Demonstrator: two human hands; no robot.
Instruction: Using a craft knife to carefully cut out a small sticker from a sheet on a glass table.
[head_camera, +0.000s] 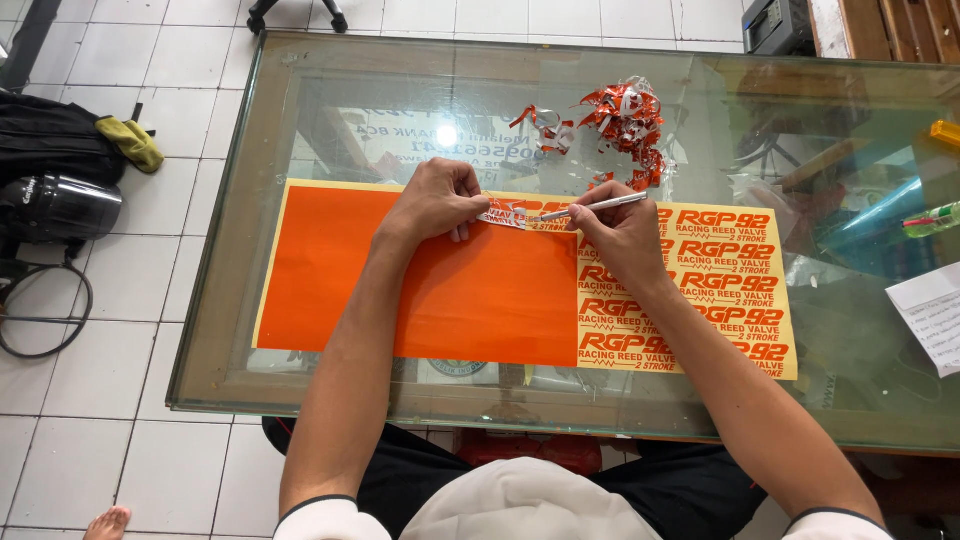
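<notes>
On the glass worktop (300, 120) lies a wide orange vinyl sheet (470, 290), its right part already cut into rows of lettering on pale backing. The left hand (437, 200) pinches a thin peeled strip (505, 213) at the sheet's far edge, fingers closed on it. The right hand (625, 232) is clamped round a slim white craft knife (592, 207), tip pointing left at the strip's root. A heap of orange and silver offcuts (625, 125) sits farther back. To my eye, this wants a low, steady pull with the blade only teasing the edge, so the small letters stay down and the backing isn't scored.
</notes>
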